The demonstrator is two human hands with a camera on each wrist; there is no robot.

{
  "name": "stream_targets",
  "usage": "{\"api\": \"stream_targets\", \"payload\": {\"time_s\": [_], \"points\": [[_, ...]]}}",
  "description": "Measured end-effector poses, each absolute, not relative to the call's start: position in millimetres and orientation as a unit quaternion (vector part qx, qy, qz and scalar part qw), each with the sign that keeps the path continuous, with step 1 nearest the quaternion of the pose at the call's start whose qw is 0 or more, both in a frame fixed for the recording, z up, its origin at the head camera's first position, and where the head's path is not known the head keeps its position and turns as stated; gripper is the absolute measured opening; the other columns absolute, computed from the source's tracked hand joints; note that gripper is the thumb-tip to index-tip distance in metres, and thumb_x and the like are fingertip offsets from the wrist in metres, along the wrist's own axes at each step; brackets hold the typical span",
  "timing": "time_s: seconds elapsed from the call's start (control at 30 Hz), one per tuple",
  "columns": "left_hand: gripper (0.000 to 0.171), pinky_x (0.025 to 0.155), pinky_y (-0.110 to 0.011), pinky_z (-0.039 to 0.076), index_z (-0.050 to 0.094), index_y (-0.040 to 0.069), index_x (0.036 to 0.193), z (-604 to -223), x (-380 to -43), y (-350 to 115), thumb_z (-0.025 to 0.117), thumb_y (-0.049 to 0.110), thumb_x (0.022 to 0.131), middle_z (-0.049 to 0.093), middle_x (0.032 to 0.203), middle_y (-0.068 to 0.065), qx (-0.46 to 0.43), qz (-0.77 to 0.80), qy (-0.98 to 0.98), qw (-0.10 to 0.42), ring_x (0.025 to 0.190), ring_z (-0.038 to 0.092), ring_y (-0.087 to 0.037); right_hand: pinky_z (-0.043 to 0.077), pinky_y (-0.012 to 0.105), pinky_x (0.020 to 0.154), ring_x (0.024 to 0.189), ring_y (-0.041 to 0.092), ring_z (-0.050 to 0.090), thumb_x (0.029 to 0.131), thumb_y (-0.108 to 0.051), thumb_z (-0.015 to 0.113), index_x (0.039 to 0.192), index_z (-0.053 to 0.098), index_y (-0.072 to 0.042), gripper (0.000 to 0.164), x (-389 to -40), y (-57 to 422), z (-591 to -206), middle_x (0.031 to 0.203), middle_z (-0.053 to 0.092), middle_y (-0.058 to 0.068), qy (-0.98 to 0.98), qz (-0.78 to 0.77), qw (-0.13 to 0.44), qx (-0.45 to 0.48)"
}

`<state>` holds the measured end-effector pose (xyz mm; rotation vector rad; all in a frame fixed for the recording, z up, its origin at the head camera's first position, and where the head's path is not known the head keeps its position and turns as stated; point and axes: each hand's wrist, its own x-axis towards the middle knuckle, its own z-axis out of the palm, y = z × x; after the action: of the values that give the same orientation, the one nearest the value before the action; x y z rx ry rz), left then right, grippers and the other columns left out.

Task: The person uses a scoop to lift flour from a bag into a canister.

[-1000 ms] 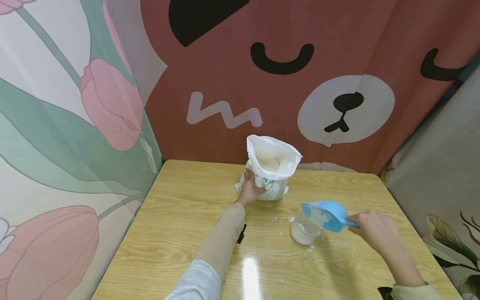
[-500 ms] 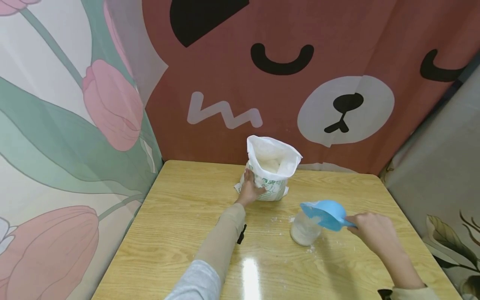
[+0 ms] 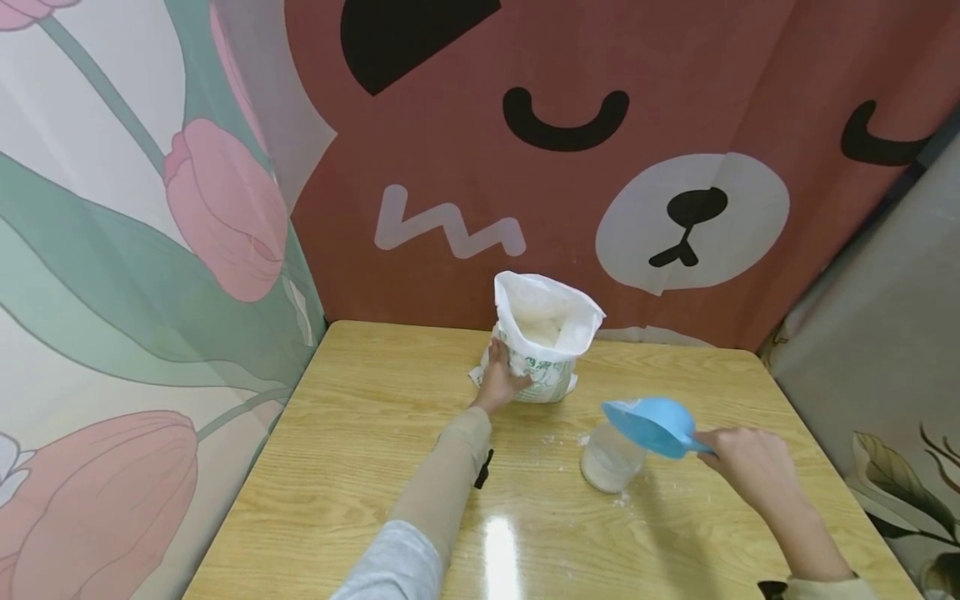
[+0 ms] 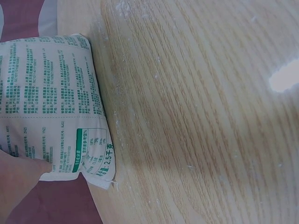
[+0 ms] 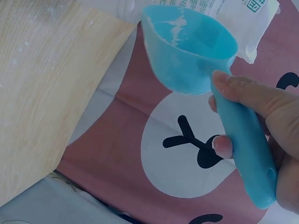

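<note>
In the head view, my left hand point(image 3: 500, 382) holds the lower left side of an open white flour bag point(image 3: 551, 379) with green print, thumb across its front. White powder shows inside the bag. My right hand point(image 3: 752, 462) grips the handle of a blue scoop point(image 3: 654, 427), tipped over a clear jar point(image 3: 611, 467) that stands upright with white powder in it. In the right wrist view, fingers and thumb wrap the scoop's handle point(image 5: 245, 149), and a thin streak of powder clings inside its bowl. The left wrist view shows the bag's printed side point(image 4: 51, 88) and part of my left hand.
The wooden table point(image 3: 360, 417) has powder specks scattered around the jar and bag. Behind it hangs a brown curtain point(image 3: 450, 150) with a bear print, and a floral curtain point(image 3: 112, 292) borders the left side. Light reflects off the table's front.
The scoop has tilted further over the jar, and the powder seen in it earlier has slid out into the jar. My left hand and the flour bag have stayed in place.
</note>
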<state>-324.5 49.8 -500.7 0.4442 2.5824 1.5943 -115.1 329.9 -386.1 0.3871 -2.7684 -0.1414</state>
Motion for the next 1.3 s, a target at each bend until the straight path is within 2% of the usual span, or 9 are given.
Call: {"api": "stream_targets", "payload": {"time_s": [0.3, 0.53, 0.73, 1.07, 1.3], "points": [[0.098, 0.110, -0.040, 0.016, 0.001, -0.004, 0.145, -500.5, -324.2, 50.1, 0.071, 0.017, 0.081, -0.008, 0.152, -0.017, 0.144, 0.521, 0.841, 0.038, 0.138, -0.004, -0.030, 0.029, 0.026, 0.037, 0.043, 0.007, 0.036, 0.061, -0.015, 0.083, 0.075, 0.068, -0.018, 0.021, -112.9, 329.8, -387.7, 0.054, 0.053, -0.008, -0.977, -0.053, 0.158, 0.135], [0.096, 0.109, -0.039, 0.018, 0.002, -0.005, 0.144, -500.4, -324.3, 52.0, 0.071, 0.016, 0.080, -0.007, 0.152, -0.018, 0.140, 0.518, 0.843, 0.033, 0.138, -0.003, -0.029, 0.026, 0.026, 0.038, 0.044, 0.007, 0.031, 0.062, -0.015, 0.082, 0.065, 0.058, -0.022, 0.025, -112.3, 329.6, -388.5, 0.052, 0.044, -0.010, -0.976, -0.055, 0.155, 0.143], [0.096, 0.109, -0.039, 0.017, 0.003, -0.006, 0.144, -500.7, -324.4, 52.0, 0.071, 0.015, 0.080, -0.007, 0.152, -0.018, 0.142, 0.517, 0.843, 0.031, 0.139, -0.003, -0.029, 0.027, 0.027, 0.038, 0.045, 0.008, 0.033, 0.064, -0.015, 0.081, 0.066, 0.059, -0.022, 0.024, -111.6, 329.1, -390.2, 0.054, 0.047, -0.009, -0.980, -0.051, 0.137, 0.136], [0.096, 0.109, -0.039, 0.018, 0.003, -0.006, 0.144, -500.9, -324.5, 51.1, 0.071, 0.015, 0.080, -0.007, 0.152, -0.017, 0.143, 0.516, 0.844, 0.031, 0.138, -0.003, -0.029, 0.027, 0.026, 0.039, 0.046, 0.006, 0.034, 0.065, -0.015, 0.080, 0.074, 0.067, -0.021, 0.017, -111.5, 332.9, -389.7, 0.057, 0.053, -0.010, -0.985, -0.023, 0.119, 0.122], [0.096, 0.109, -0.038, 0.017, 0.003, -0.007, 0.144, -501.2, -324.3, 50.5, 0.071, 0.016, 0.080, -0.006, 0.151, -0.019, 0.149, 0.511, 0.846, 0.026, 0.138, -0.003, -0.030, 0.030, 0.027, 0.039, 0.047, 0.006, 0.040, 0.067, -0.017, 0.079, 0.089, 0.074, -0.011, 0.023, -110.4, 339.6, -391.1, 0.066, 0.065, -0.002, -0.989, 0.008, 0.104, 0.108]]}}
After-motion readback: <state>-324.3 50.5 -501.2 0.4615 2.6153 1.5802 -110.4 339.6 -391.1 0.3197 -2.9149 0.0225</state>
